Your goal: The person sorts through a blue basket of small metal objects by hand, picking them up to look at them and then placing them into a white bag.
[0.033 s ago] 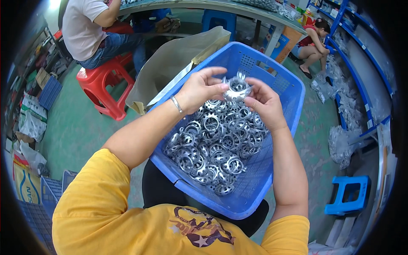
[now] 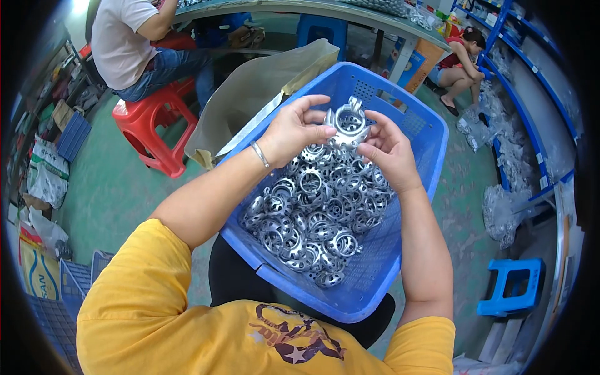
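Between my hands is a shiny silver metal ring part [image 2: 350, 125] with a small lug on top and curved prongs at its sides. My left hand [image 2: 299, 130] pinches its left side with thumb and fingers. My right hand [image 2: 389, 147] grips the opposite side, thumb low and fingers behind. Below them a blue plastic basket [image 2: 420, 134] slants across my lap, its lower part covered by a heap of similar metal ring parts [image 2: 312, 215].
A beige sack [image 2: 234, 94] leans at the basket's left rim. Beyond it a person sits on a red stool [image 2: 153, 134] by a table [image 2: 350, 11]. Another person crouches near blue shelving [image 2: 522, 87] at far right. A blue stool [image 2: 512, 287] stands at lower right.
The ring part has turned in my fingers: its lug points higher and its round opening shows more fully. Both hands have shifted only slightly.
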